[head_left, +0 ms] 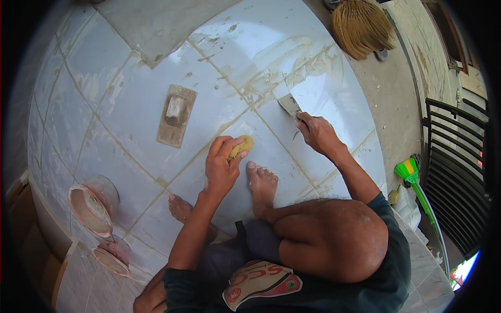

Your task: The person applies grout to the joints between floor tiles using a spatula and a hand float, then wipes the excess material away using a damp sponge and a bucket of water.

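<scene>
My left hand (222, 163) is closed round a yellow sponge (242, 146), held in front of my feet. Farther right, my right hand (318, 134) grips a putty knife (288, 105) by its handle, with the flat metal blade pointing up and left. Beneath both hands spread white floor tiles (219, 88) with smears of greyish-tan grout along their joints. A flat float (177, 116) with a block-shaped grip lies on the tiles to the left of my left hand.
Two stained round containers (90, 209) (112, 256) stand at the lower left. A straw broom (362, 28) lies at the upper right. By a dark slatted rack (456, 172) leans a green and yellow broom (408, 170). Bare concrete (151, 26) borders the tiles at the top.
</scene>
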Action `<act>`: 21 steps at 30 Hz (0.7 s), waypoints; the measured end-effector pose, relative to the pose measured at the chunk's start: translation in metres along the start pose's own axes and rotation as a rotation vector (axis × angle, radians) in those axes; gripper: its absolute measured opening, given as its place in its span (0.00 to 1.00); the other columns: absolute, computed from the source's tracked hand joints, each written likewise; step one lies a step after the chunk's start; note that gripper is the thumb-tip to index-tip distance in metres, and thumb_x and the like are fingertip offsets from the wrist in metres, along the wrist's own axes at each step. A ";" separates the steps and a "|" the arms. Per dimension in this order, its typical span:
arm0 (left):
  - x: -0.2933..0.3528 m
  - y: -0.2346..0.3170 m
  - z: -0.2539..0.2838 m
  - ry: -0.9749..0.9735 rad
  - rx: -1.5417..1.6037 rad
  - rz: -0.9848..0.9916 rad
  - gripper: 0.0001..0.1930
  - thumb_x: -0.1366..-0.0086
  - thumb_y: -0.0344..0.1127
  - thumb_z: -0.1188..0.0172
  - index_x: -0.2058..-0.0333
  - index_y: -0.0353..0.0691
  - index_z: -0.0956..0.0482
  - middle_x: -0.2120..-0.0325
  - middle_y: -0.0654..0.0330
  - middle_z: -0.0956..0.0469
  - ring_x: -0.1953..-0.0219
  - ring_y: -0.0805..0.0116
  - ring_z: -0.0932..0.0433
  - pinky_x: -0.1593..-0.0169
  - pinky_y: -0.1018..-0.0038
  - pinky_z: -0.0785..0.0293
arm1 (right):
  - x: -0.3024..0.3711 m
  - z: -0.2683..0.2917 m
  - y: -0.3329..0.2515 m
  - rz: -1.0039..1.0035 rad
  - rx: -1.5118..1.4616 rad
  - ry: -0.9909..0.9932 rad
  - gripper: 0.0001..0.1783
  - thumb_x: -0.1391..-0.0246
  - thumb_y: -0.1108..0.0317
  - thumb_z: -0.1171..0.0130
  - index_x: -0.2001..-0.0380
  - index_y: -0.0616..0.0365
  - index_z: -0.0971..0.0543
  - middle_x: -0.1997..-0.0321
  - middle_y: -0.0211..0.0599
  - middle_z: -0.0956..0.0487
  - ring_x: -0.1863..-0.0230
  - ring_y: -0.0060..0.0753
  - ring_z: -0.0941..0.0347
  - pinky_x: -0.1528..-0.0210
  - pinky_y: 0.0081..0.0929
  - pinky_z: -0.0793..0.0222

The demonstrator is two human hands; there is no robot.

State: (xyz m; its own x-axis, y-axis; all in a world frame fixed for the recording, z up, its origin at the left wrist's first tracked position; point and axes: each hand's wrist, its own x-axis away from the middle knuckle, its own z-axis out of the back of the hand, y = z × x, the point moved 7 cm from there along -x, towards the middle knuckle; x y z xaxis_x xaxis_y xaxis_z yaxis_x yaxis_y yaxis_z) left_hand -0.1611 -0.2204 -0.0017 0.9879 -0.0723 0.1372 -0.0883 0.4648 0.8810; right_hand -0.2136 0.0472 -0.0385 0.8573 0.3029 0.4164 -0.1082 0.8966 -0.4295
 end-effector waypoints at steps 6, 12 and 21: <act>0.002 -0.005 -0.012 -0.041 0.019 0.050 0.14 0.44 0.26 0.32 0.58 0.35 0.19 0.62 0.51 0.23 0.60 0.54 0.22 0.56 0.66 0.25 | -0.057 0.002 -0.035 0.147 -0.170 0.190 0.13 0.38 0.66 0.48 0.57 0.65 0.26 0.74 0.58 0.21 0.68 0.63 0.23 0.65 0.52 0.29; 0.013 0.000 0.011 -0.048 -0.041 0.024 0.14 0.44 0.26 0.32 0.58 0.35 0.19 0.62 0.50 0.23 0.60 0.53 0.22 0.55 0.66 0.25 | 0.000 0.005 -0.029 0.052 0.012 -0.081 0.14 0.40 0.65 0.47 0.53 0.58 0.24 0.72 0.56 0.21 0.67 0.60 0.22 0.63 0.53 0.27; 0.014 0.001 0.019 -0.045 -0.073 0.040 0.14 0.44 0.26 0.33 0.58 0.35 0.19 0.62 0.50 0.23 0.60 0.51 0.22 0.55 0.65 0.25 | -0.028 0.064 0.065 -0.116 0.116 0.102 0.16 0.37 0.62 0.47 0.51 0.60 0.23 0.67 0.54 0.18 0.65 0.57 0.22 0.60 0.45 0.26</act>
State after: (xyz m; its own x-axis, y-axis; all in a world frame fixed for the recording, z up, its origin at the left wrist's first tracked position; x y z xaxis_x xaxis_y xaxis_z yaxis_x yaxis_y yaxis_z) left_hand -0.1499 -0.2375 0.0096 0.9769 -0.0911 0.1931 -0.1163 0.5311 0.8393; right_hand -0.2763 0.1173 -0.0268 0.9132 0.1663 0.3720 -0.0578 0.9565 -0.2858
